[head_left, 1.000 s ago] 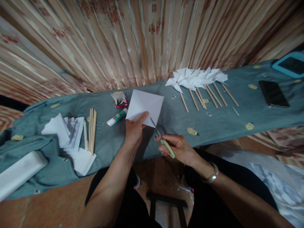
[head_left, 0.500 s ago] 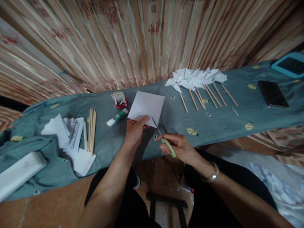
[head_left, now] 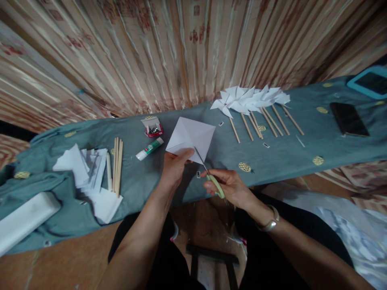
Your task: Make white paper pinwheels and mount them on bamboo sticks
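Note:
A white square sheet of paper (head_left: 193, 135), creased along its diagonals, is pinched at its near edge by my left hand (head_left: 175, 163), thumb on top. My right hand (head_left: 228, 185) grips scissors (head_left: 218, 186) by their light green handles. Their blades lie at the paper's near corner, pointing in toward its middle. Just left of the paper are a glue stick (head_left: 149, 149) with a green label and a small red-and-white box (head_left: 154, 129) of shiny metal pins or tacks.
White paper pinwheels (head_left: 250, 100) on wooden sticks lie at the back right. Loose wooden sticks (head_left: 117, 167) and white paper pieces (head_left: 93, 169) are on the left, near a long white object (head_left: 28, 221). A dark phone-like object (head_left: 349, 119) and a blue-framed tablet (head_left: 370, 82) sit far right.
The paper has turned slightly and shifted a little to the right with my left hand. My right hand and the scissors stay almost in place.

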A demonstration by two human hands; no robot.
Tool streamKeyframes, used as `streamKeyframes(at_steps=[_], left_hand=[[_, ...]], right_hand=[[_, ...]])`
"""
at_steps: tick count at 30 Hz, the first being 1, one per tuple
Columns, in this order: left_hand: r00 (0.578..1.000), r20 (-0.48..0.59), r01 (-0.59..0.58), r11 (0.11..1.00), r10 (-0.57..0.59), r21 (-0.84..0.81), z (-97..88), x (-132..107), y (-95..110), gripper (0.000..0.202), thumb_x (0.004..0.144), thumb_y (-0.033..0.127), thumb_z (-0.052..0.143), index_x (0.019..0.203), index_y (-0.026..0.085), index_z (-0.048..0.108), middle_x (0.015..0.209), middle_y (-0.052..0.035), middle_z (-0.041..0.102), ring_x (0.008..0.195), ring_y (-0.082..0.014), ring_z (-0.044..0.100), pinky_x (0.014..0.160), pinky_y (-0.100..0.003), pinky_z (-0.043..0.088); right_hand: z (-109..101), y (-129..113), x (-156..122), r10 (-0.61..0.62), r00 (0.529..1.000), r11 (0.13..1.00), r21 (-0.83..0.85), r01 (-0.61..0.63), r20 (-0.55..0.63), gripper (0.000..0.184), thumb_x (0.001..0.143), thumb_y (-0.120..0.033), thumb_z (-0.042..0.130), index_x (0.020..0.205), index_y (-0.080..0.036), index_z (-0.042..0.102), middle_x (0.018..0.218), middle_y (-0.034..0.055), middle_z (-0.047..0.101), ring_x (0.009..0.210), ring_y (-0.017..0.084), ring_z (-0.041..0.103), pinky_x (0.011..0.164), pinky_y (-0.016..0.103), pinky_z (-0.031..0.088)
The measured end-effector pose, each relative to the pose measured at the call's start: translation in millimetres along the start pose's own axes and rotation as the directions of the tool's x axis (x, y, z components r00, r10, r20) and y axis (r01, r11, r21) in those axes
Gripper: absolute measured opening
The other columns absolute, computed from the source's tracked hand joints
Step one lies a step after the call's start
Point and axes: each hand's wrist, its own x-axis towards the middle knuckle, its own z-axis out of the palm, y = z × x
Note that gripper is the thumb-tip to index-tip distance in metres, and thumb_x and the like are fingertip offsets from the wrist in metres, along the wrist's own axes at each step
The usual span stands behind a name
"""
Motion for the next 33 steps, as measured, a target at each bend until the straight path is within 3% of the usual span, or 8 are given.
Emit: streamKeyframes(at_steps=[8,23,33], left_hand=[[0.999,0.044,-0.001,0.998,-0.001,0.056,1.9,-3.5,-2.0,0.018,0.055,0.024,0.079,0.06,0.014,0.065,0.063,-0.0015,0.067,0.055,-0.0133,0.059,0.053,-0.024,0.046],[0.999,0.043,-0.014,0.997,0.011,0.075,3.6,-4.3,-2.0,0.017,0.054,0.024,0.078,0.062,0.014,0.066,0.06,-0.0006,0.065,0.053,-0.012,0.057,0.051,-0.022,0.044],[0.998,0.057,-0.004,0.997,0.0,0.073,2.7,-4.6,-3.9,0.018,0.055,0.024,0.079,0.061,0.013,0.065,0.062,-0.0006,0.065,0.056,-0.0131,0.058,0.057,-0.025,0.047]], right_hand=[[-2.8,2.3,1.8,-0.005,1.0,1.0,0.03,0.005,-0.006,0.047,0.054,-0.05,0.086,0.085,-0.018,0.073,0.058,-0.0041,0.061,0.052,0.008,0.056,0.05,0.019,0.047],[-4.0,6.7,3.0,-0.025,1.0,0.999,0.045,0.025,0.001,0.043,0.058,-0.048,0.085,0.087,-0.019,0.073,0.06,-0.0037,0.062,0.054,0.009,0.058,0.052,0.02,0.049],[-3.7,3.6,2.8,-0.019,1.0,0.997,0.068,0.019,0.001,0.044,0.057,-0.05,0.085,0.084,-0.019,0.072,0.058,-0.0045,0.062,0.051,0.008,0.058,0.05,0.02,0.049]])
